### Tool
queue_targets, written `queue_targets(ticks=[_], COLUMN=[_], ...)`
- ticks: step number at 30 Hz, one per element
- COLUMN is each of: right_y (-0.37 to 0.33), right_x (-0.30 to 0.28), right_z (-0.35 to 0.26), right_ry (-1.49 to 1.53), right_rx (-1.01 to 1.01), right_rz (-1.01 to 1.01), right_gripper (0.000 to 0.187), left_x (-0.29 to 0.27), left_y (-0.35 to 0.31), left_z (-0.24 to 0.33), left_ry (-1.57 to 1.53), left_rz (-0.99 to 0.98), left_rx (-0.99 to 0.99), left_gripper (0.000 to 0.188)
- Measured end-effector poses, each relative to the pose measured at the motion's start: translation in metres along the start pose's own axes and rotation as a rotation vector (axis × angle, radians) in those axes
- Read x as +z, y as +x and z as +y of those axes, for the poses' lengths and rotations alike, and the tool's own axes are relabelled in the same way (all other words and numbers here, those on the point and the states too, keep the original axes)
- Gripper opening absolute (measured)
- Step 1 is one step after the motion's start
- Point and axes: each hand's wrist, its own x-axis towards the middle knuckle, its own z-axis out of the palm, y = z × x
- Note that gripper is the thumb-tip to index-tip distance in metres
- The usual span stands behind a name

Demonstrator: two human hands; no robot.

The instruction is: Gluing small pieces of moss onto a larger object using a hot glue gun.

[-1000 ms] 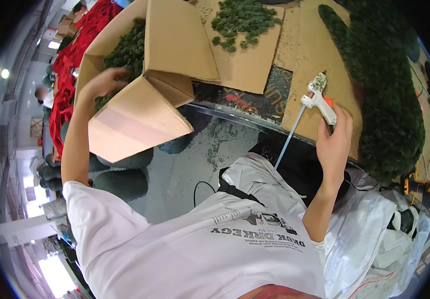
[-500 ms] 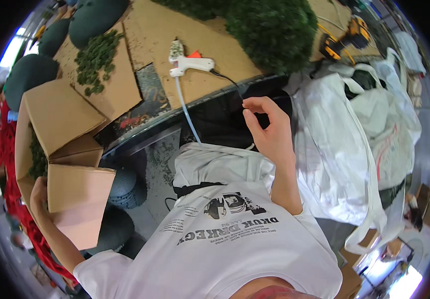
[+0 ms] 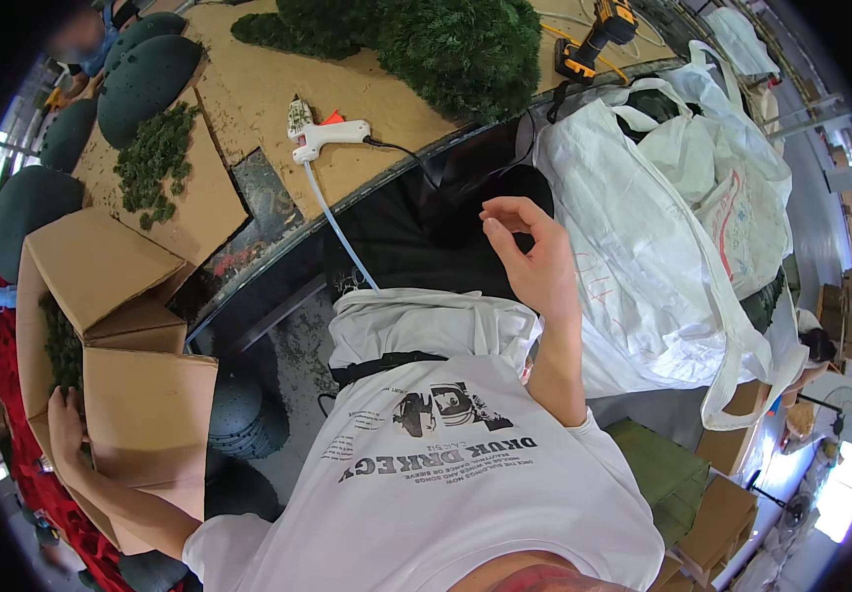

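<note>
At the left, my left hand [image 3: 66, 424] reaches into an open cardboard box [image 3: 149, 400]. Its fingers look loosely extended beside the dark green artificial foliage [image 3: 62, 340], and no piece shows in them. In front of my lap, my right hand [image 3: 536, 255] is raised with thumb and forefinger curled tip to tip. Anything between those tips is too small to make out. A white glue gun [image 3: 332, 135] with an orange trigger lies on the cardboard-covered table [image 3: 416, 89], its long glue stick [image 3: 339, 222] jutting over the near edge.
Small green sprigs [image 3: 155, 163] lie on cardboard by several dark green domes [image 3: 149, 89]. A bushy green ball [image 3: 460, 54] and a yellow-black power drill [image 3: 598, 39] are at the back. White woven sacks [image 3: 633, 266] stand at the right; stacked dark pots [image 3: 245, 414] are below the table.
My view has shifted, moving the table items left. My left hand has drawn back slightly from the foliage, and its fingers now show. The right hand keeps its curled pose.
</note>
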Motion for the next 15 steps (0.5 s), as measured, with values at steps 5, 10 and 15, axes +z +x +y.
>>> queue_targets(ticks=[5,10,15], right_y=[-0.010,-0.022,-0.028], right_x=[0.004,0.046,0.077], right_z=[-0.018,-0.058,-0.072], right_ry=[0.078,0.393,0.386], right_rx=[0.080,-0.003,-0.017], right_rz=[-0.022,-0.196,-0.107], right_gripper=[0.022,0.028,0.027], left_x=[0.002,0.065,0.196], left_y=[-0.091,-0.230,-0.247], left_z=[0.079,0.245,0.405], left_ry=[0.010,-0.794,-0.359], left_rz=[0.248,-0.123,-0.354], left_rx=[0.225,0.809,1.189], left_gripper=[0.035,0.015,0.017])
